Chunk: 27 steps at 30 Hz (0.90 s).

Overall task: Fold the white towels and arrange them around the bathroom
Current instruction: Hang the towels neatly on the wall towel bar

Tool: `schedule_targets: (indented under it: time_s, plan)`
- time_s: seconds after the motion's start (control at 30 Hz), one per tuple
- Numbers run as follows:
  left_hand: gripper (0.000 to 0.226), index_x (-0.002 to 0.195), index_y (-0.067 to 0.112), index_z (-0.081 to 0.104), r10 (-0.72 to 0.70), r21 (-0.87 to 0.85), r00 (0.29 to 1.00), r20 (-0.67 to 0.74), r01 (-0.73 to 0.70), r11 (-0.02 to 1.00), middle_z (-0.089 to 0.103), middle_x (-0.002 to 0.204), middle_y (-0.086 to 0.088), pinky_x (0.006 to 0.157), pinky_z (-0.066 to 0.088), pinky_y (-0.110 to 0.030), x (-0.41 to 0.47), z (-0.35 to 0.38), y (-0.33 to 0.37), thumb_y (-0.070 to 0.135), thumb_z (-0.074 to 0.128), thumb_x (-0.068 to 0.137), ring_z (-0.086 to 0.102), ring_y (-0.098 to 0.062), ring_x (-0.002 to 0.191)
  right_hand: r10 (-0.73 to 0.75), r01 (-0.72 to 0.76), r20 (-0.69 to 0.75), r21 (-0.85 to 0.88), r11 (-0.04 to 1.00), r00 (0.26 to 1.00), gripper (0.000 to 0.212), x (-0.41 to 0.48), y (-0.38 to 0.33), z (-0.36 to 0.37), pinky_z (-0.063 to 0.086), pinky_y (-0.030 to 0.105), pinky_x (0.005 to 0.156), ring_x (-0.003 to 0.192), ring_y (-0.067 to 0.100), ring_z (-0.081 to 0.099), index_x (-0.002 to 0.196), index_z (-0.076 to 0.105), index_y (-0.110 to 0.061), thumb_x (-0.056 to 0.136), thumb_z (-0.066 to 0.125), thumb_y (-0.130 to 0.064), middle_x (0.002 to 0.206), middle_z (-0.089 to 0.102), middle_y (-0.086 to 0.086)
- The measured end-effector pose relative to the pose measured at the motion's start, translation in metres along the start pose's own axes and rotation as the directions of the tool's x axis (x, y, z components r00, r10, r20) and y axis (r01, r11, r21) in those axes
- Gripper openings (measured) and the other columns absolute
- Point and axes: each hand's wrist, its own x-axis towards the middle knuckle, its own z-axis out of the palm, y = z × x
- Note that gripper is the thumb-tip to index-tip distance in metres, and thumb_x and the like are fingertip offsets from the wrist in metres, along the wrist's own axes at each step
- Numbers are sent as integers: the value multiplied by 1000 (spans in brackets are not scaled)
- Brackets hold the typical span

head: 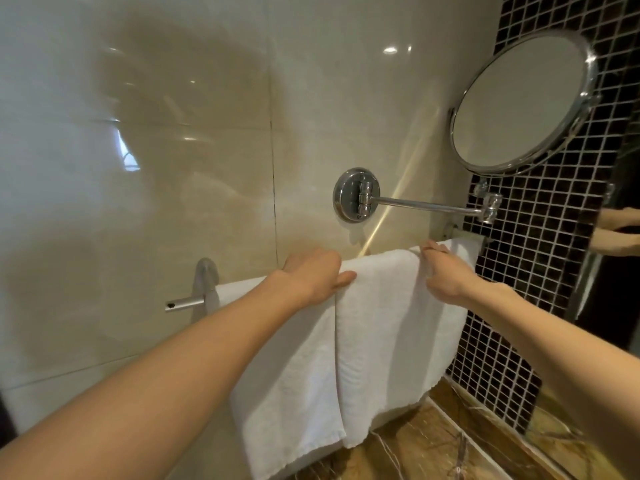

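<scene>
Towels [388, 327] hang on a rail [184, 302] against glossy beige wall tiles [145, 140].

Bathroom: towel rail [185, 303], swing-arm mirror [519, 102]

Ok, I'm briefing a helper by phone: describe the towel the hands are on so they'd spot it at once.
Find the round mirror beside the black mosaic wall. Below it a rail carries two white towels. Pick the right towel, nearest the mosaic: unlike the left towel, it has the left hand and right hand at its top corners.
</scene>
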Motion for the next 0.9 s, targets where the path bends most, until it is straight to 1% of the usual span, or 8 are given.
schedule_targets:
  time_s: [0.27, 0.37, 0.47, 0.6, 0.7, 0.77, 0.83, 0.9]
  plan:
    - [41, 87, 16, 47, -2, 51, 1000, -20, 3, 999, 61, 99, -11, 64, 34, -34, -7, -1, 1, 52, 32, 97, 52, -30, 82, -19, 19, 22, -22, 1000, 1000, 48, 0, -2, -2, 37, 42, 104, 133, 35, 34, 127, 43, -4, 80, 41, 4, 137, 40, 14]
    - [38, 89, 17, 45, -4, 14, 1000, -17, 4, 1000, 61, 101, -9, 64, 35, -35, -11, -2, -1, 53, 33, 95, 48, -28, 78, -81, 81, -30, 2, 997, 996, 71, -11, -12, -2, 33, 45, 111, 142, 32, 26, 146, 29, -13, 79, 39, 8, 154, 26, 13]
    - [38, 92, 19, 44, -20, 6, 1000, -17, 20, 1000, 58, 99, -6, 64, 34, -35, -21, -5, -9, 55, 34, 94, 51, -28, 82, -179, 178, -50, -10, 984, 983, 83, -24, -28, -1, 23, 43, 116, 146, 27, 18, 151, 22, -24, 77, 40, 9, 159, 18, 10]
    - [36, 84, 17, 43, -27, 44, 1000, -3, 27, 999, 49, 85, -3, 61, 34, -33, -37, -16, -27, 52, 42, 93, 48, -28, 75, -372, 370, -80, -37, 928, 925, 77, -37, -60, -4, 26, 41, 116, 144, 24, 24, 149, 28, -27, 79, 45, 1, 157, 26, 6]
    - [32, 84, 16, 50, -32, 23, 999, 23, 32, 999, 55, 87, -5, 63, 37, -33, -44, -23, -34, 47, 49, 93, 53, -29, 79, -489, 490, -89, -16, 872, 868, 51, -42, -83, -3, 39, 40, 106, 132, 25, 44, 139, 48, -22, 89, 50, -9, 143, 49, 7]
    - [30, 82, 14, 52, -35, -35, 999, 24, 36, 999, 58, 86, -7, 63, 38, -32, -46, -25, -35, 42, 52, 92, 54, -30, 79, -577, 575, -87, -44, 817, 812, 24, -44, -93, -1, 47, 42, 84, 104, 29, 59, 113, 62, -17, 93, 51, -13, 110, 64, 4]
    - [28, 78, 15, 49, -39, -78, 999, 13, 40, 996, 54, 81, -6, 62, 37, -32, -49, -25, -32, 38, 54, 93, 51, -28, 74, -590, 588, -112, -52, 807, 799, 11, -43, -96, 1, 44, 40, 71, 84, 29, 59, 93, 61, -13, 93, 49, -11, 90, 61, 2]
    - [29, 74, 15, 46, -46, -105, 999, 2, 46, 993, 52, 78, -6, 62, 36, -32, -49, -24, -30, 35, 55, 92, 50, -29, 74, -569, 569, -134, -47, 821, 811, 12, -41, -95, 3, 44, 41, 70, 81, 30, 58, 87, 60, -11, 93, 50, -8, 86, 61, 1]
